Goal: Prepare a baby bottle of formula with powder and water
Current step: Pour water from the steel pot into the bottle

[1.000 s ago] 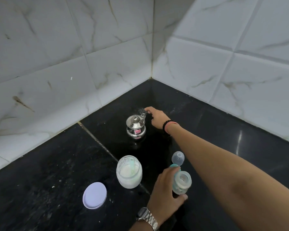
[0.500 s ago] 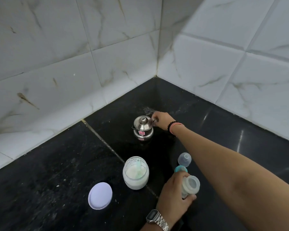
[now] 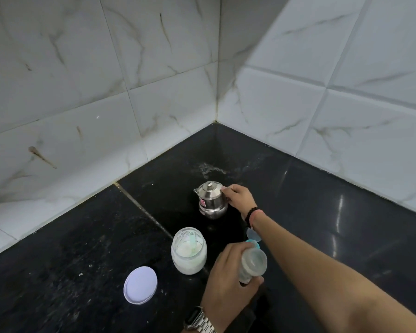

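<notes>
My left hand (image 3: 228, 282) grips the open baby bottle (image 3: 253, 265), which stands on the black counter (image 3: 82, 248) near the front. My right hand (image 3: 239, 197) reaches across to a small lidded steel water pot (image 3: 210, 200) farther back, its fingers closed around the pot's handle side. A glass jar of white formula powder (image 3: 189, 252) with a pale scoop inside stands open, left of the bottle. Behind the bottle, partly hidden by my right forearm, lie the clear bottle cap (image 3: 252, 234) and the teal ring (image 3: 253, 243).
The jar's white lid (image 3: 140, 284) lies flat at the front left. White marble-pattern tiled walls (image 3: 106, 104) meet in a corner behind the pot. A patch of spilled powder or water (image 3: 207, 168) marks the counter near that corner.
My right hand has moved from just behind the pot onto its handle side and closed there. The left hand stays on the bottle. The camera has shifted slightly.
</notes>
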